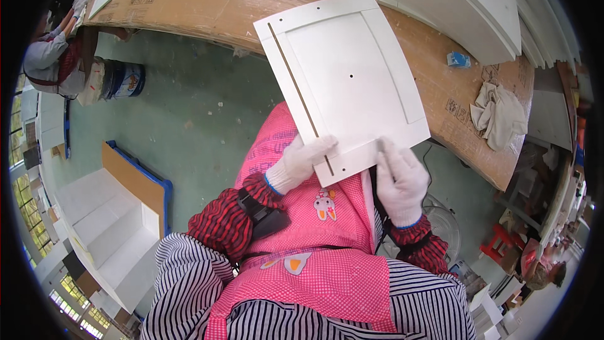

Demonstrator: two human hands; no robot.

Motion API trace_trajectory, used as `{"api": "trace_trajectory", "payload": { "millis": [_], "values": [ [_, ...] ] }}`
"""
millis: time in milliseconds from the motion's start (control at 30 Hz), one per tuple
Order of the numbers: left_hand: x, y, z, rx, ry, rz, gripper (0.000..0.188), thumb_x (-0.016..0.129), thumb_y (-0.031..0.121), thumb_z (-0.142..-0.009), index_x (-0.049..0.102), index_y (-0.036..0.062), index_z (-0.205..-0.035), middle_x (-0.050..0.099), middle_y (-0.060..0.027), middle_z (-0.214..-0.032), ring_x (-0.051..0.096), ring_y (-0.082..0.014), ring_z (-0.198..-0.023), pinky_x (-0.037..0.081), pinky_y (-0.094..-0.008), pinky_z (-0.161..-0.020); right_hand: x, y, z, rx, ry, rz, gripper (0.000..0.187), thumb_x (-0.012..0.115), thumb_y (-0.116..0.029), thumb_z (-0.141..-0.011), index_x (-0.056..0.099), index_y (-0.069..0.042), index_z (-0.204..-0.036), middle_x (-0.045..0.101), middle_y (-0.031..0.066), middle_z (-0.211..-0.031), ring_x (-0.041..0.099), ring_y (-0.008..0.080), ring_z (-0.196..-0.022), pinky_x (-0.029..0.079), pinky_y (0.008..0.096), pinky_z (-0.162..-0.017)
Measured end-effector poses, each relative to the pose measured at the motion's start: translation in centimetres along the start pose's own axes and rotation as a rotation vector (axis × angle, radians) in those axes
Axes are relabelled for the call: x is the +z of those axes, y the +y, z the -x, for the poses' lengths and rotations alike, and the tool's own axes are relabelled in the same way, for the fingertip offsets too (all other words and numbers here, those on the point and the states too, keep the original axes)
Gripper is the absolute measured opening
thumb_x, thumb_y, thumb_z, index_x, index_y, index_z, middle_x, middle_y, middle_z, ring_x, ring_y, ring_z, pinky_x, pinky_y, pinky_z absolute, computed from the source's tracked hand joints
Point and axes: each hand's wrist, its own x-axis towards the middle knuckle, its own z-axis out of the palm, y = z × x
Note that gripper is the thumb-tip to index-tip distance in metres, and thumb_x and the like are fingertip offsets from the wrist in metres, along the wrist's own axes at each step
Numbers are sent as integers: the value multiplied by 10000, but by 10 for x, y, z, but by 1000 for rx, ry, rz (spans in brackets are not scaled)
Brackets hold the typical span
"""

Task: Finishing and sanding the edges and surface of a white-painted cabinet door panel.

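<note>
A white cabinet-door-like panel [352,75] is tilted in front of me, with a raised frame, a long dark groove along its left side and several small dark holes. My left hand [296,164], in a white knitted glove, is closed on its lower left corner, thumb on the face. At the lower right corner, my right hand [401,182], gloved too and slightly blurred, touches the face with its fingertips, fingers mostly stretched out. The panel's upper part overlaps the cardboard-covered table [189,0]; whether it rests there I cannot tell.
White boards [453,6] stand stacked at the table's far right. A small blue packet [458,60] and a crumpled cloth [498,113] lie nearer. A white open box-like cabinet [119,226] stands at left, below a bucket [126,79] and another person [53,63]. A red stool [502,244] is at right.
</note>
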Motion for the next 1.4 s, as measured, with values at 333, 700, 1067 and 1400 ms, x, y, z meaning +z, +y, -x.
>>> {"api": "trace_trajectory", "payload": {
  "millis": [333, 700, 1067, 1400],
  "values": [
    [17, 154, 122, 277, 579, -822, 437, 736, 101, -878, 635, -57, -1272, 743, -162, -1049, 735, -236, -908, 567, -353, -812, -28, 22, 18, 92, 125, -43, 368, 720, 40, -855, 748, -42, -1213, 696, 114, -827, 671, 229, -678, 537, 322, -657],
    [-5, 45, 48, 780, 315, -2136, 667, 590, 41, -868, 489, 94, -1525, 458, -176, -1607, 456, -406, -1463, 261, -634, -1233, -36, 35, 23, 114, 311, 2, 389, 668, 88, -852, 737, -2, -1224, 701, 119, -848, 677, 215, -711, 550, 320, -682],
    [-28, 34, 25, 887, 308, -2024, 709, 649, -11, -807, 536, 124, -1494, 500, -140, -1582, 467, -407, -1452, 287, -629, -1224, -22, 52, 1, 129, 255, 19, 331, 722, 35, -880, 750, -24, -1205, 689, 114, -820, 666, 204, -706, 535, 312, -694],
    [-30, 31, 23, 928, 326, -1979, 646, 642, 22, -830, 569, 121, -1464, 520, -143, -1565, 486, -406, -1436, 293, -641, -1214, -46, 68, -94, 186, 42, 613, 281, 661, -168, -968, 695, -83, -1233, 671, 122, -1097, 680, 300, -945, 552, 410, -816]
  ]
}}
